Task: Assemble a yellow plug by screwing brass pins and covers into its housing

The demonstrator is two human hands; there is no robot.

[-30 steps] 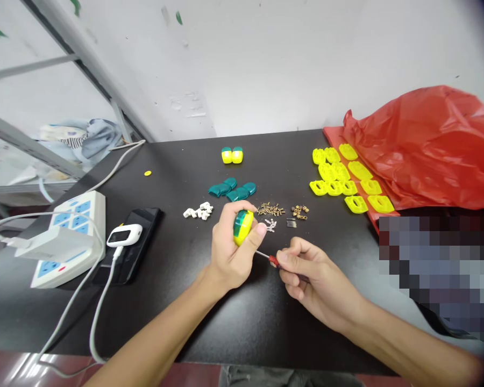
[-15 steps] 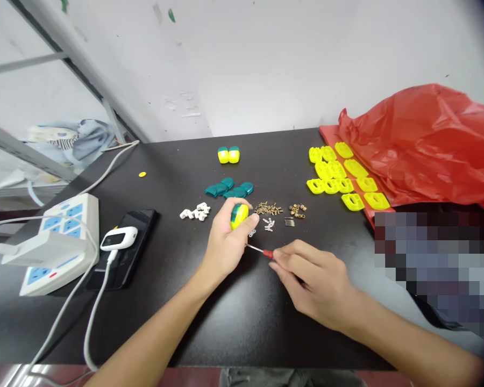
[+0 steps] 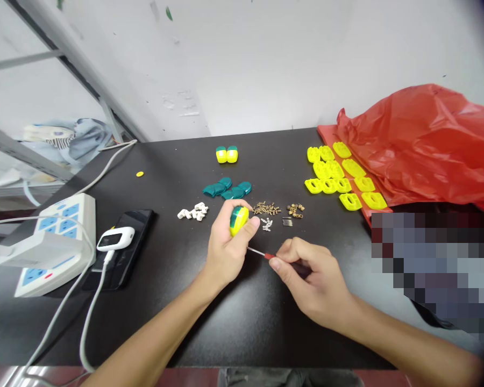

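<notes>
The left hand (image 3: 228, 248) is gripping a yellow-and-green plastic shell (image 3: 239, 220) up off the tabletop (image 3: 153, 333), while the right hand (image 3: 312, 282) is pinching a small red-handled screwdriver (image 3: 269, 256), its tip just beside the left hand. Heads up: a slipping tip could be jabbing that hand or scattering the loose brass screws (image 3: 266, 208) nearby.

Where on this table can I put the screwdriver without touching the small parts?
Black tabletop lies open in front of the left hand and right hand; another patch lies between the phone and the white clips. It is crowded along the row of teal shells, brass screws and yellow pieces, and around the power strip.
</notes>
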